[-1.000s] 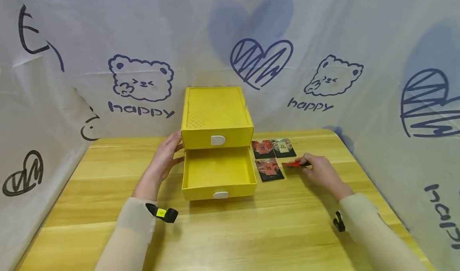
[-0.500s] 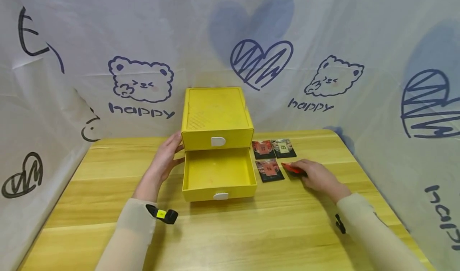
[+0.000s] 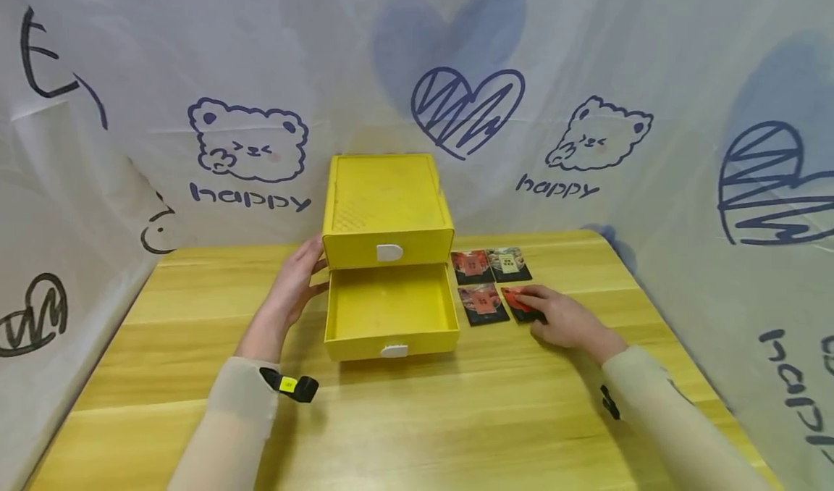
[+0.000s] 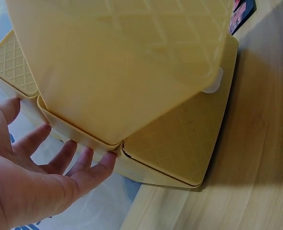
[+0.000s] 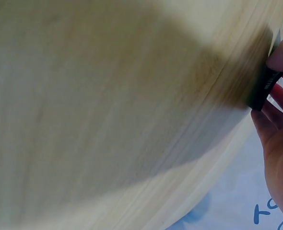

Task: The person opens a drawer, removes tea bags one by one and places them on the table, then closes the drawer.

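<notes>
A yellow two-drawer cabinet [image 3: 391, 194] stands at the back of the table. Its lower drawer [image 3: 365, 350] is pulled out with a bare inside, while the upper drawer is closed. My left hand [image 3: 293, 284] rests its spread fingertips on the cabinet's left side, seen closely in the left wrist view. To the right of the cabinet, my right hand [image 3: 565, 319] pinches a flat red-and-black packet [image 3: 513, 300] low over the table. In the right wrist view the thumb lies over the packet's black end [image 5: 264, 89] and fingers are under it. Whether the packet touches the table cannot be told.
Three similar flat packets lie by the cabinet's right side: a red one [image 3: 472, 265], a pale-labelled one [image 3: 509, 263] and a pinkish one [image 3: 483, 303] in front. The wooden table [image 3: 417, 418] ends against a white cloth wall [image 3: 365, 56] with drawings.
My right hand has moved a little left and lowered the packet, tilting it flatter beside the pinkish one. The left hand keeps its place on the cabinet. The head view has shifted slightly.
</notes>
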`<state>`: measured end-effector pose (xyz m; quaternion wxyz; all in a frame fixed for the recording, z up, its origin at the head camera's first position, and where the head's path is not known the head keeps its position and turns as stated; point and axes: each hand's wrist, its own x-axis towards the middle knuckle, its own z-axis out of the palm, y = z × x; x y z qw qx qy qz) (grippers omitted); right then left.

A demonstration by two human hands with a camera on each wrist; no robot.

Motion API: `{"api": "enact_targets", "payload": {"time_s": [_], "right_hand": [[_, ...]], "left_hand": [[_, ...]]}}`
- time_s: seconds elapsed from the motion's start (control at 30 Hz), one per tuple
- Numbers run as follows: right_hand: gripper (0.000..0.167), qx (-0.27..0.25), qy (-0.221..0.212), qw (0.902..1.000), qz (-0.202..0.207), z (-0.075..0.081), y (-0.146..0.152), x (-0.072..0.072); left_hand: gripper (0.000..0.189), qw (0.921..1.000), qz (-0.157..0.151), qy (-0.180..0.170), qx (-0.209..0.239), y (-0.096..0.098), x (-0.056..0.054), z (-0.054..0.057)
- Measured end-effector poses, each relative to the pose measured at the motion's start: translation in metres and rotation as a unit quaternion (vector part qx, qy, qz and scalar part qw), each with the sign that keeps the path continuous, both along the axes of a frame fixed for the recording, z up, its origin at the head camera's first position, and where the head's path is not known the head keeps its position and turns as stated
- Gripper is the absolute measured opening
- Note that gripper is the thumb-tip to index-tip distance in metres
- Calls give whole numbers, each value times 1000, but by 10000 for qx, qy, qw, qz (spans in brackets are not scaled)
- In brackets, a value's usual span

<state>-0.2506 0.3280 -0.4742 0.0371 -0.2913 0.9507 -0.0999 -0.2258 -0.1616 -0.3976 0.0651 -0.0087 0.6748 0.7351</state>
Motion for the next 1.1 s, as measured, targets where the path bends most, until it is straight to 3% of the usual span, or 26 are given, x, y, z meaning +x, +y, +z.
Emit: {"api": "enact_targets", "payload": {"time_s": [0.37,0.77,1.1], "right_hand": [[64,80,-142,9998,-106,-3,-5,-2],[61,-21,97,9999,-124,-5,-5,-4],[62,58,-25,9999,-146,-5,-5,-3]], "left_hand": [[64,10000,23,-45,29,-1,0,-1],[63,10000,55,24,41,-1,2,0],[60,9999,65,2,85,0,1,-2]]}}
